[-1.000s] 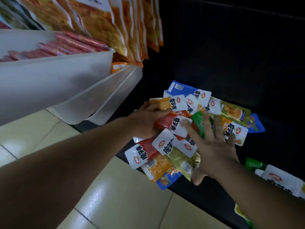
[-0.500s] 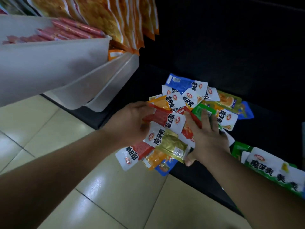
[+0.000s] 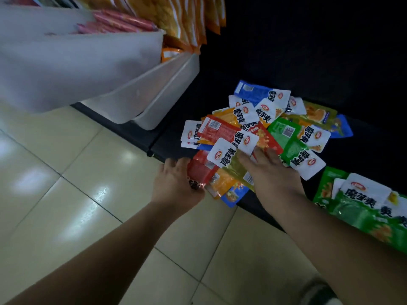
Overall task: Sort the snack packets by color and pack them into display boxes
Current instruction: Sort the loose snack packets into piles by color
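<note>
A mixed pile of snack packets (image 3: 262, 130) in red, orange, green, blue and olive lies on the dark shelf. At the pile's front edge my left hand (image 3: 176, 186) grips a red packet (image 3: 199, 170). My right hand (image 3: 271, 172) rests flat on the pile, fingers spread over an olive packet (image 3: 239, 170) and a red one. White display boxes (image 3: 141, 97) hang tilted at the upper left; the top one holds red packets (image 3: 119, 23).
A second heap of green packets (image 3: 361, 205) lies on the shelf (image 3: 341, 84) to the right. Large orange bags (image 3: 182, 16) hang above the boxes. Beige floor tiles (image 3: 88, 183) stretch below the shelf's edge.
My left hand has slid from the middle of the pile down to its front edge and taken hold of a red packet. The right hand stays spread on the pile.
</note>
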The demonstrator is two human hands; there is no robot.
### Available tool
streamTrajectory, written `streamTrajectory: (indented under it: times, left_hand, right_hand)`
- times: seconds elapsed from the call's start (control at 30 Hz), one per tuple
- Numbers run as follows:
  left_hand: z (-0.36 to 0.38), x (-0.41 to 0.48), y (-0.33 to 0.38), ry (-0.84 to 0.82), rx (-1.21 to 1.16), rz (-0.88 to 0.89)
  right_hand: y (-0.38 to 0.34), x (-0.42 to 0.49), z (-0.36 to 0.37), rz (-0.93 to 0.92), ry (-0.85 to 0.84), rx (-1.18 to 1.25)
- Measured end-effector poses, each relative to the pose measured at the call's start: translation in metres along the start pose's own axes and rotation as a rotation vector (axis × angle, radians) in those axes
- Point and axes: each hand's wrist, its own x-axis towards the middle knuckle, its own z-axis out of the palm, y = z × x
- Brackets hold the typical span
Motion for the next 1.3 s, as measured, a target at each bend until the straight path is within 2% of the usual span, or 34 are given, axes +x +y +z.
streamTrajectory:
  times: [0.07,0.13,0.27,0.37,0.43,0.5,0.57,0.6,0.7,0.8,0.87,0.97,1.1,1.17,1.23,1.3]
  left_hand:
    - [-0.015,0.004,-0.015,-0.050,0.021,-0.080]
    - [-0.030,0.006,-0.029,-0.022,-0.003,-0.138]
    - [-0.054,0.027,-0.020,0.114,0.056,0.061]
    - [-0.066,0.055,0.002,0.122,0.049,0.171]
    - [-0.067,0.072,0.019,0.024,0.111,0.229]
    - [-0.061,0.090,0.038,-0.143,0.191,0.267]
    - [-0.055,0.109,0.053,-0.302,0.137,0.237]
    - [-0.053,0.116,0.056,-0.321,0.081,0.219]
    - [-0.044,0.129,0.058,-0.195,0.108,0.245]
    - [-0.039,0.130,0.059,-0.103,0.206,0.270]
    - [-0.041,0.129,0.059,-0.091,0.181,0.278]
    - [-0.038,0.125,0.052,-0.066,0.052,0.288]
    - [-0.023,0.109,0.049,0.016,-0.050,0.272]
    - [-0.018,0.105,0.050,0.046,-0.074,0.221]
    - [-0.022,0.104,0.053,0.033,-0.145,0.132]
    - [-0.029,0.105,0.052,-0.001,-0.208,0.072]
  right_hand:
    - [0.004,0.006,0.003,0.014,-0.039,0.045]
    - [0.011,0.014,0.003,0.008,-0.069,0.074]
    - [0.020,0.019,0.000,-0.003,-0.138,0.125]
    - [0.021,0.014,-0.002,-0.013,-0.132,0.154]
    - [0.022,0.011,-0.002,-0.021,-0.108,0.139]
    - [0.023,0.009,-0.001,-0.007,-0.045,0.120]
    - [0.022,0.005,0.002,0.027,0.020,0.128]
    - [0.020,0.004,0.003,0.033,0.031,0.133]
    - [0.026,0.006,0.006,0.003,-0.040,0.205]
    - [0.044,0.014,-0.002,-0.003,-0.159,0.389]
    - [0.051,0.023,-0.005,0.062,-0.090,0.468]
    - [0.051,0.033,0.001,0.190,0.100,0.495]
    - [0.043,0.040,0.010,0.234,0.261,0.322]
    - [0.042,0.044,0.010,0.241,0.316,0.314]
    - [0.042,0.047,0.008,0.271,0.306,0.492]
    - [0.045,0.048,0.006,0.362,0.240,0.801]
